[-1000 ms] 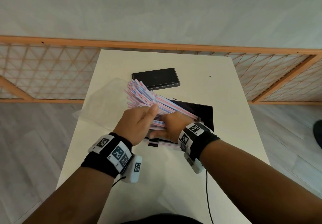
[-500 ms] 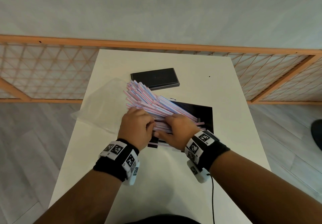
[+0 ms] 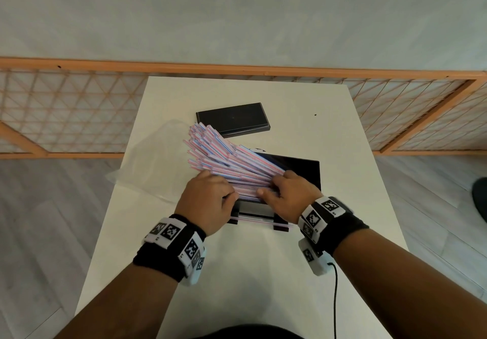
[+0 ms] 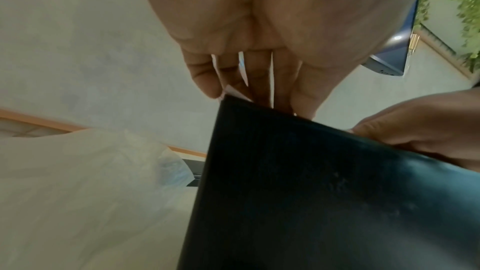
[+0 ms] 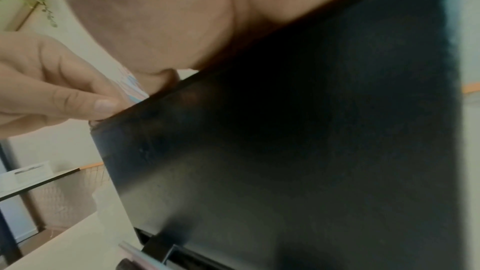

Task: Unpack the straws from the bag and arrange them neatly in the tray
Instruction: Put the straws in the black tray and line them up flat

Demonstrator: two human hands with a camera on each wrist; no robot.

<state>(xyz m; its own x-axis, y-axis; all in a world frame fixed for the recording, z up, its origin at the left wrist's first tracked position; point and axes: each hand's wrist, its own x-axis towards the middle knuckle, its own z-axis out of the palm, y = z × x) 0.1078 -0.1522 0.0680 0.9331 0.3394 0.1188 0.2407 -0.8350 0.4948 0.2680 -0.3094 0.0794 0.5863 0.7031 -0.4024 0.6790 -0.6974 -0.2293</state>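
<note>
A thick bundle of pink-and-blue striped straws (image 3: 224, 159) leans out of the black tray (image 3: 303, 167), fanning up to the left. My left hand (image 3: 210, 199) grips the bundle's near end from the left, and my right hand (image 3: 287, 196) holds it from the right, inside the tray. In the left wrist view my fingers (image 4: 259, 69) reach down behind the tray wall (image 4: 311, 192), with straw slivers between them. In the right wrist view striped straws (image 5: 131, 85) show above the tray wall (image 5: 285, 151). A few straws (image 3: 263, 220) lie by the tray's front feet.
The crumpled clear plastic bag (image 3: 152, 159) lies left of the tray on the white table (image 3: 263, 272). A flat black lid (image 3: 233, 118) sits behind the straws. A wooden lattice rail (image 3: 79, 117) runs behind the table. A cable (image 3: 336, 299) hangs from my right wrist.
Both hands have drawn nearer to me and lower along the bundle. The left hand has slid from on top of the straws to their near left end. The fan leans lower.
</note>
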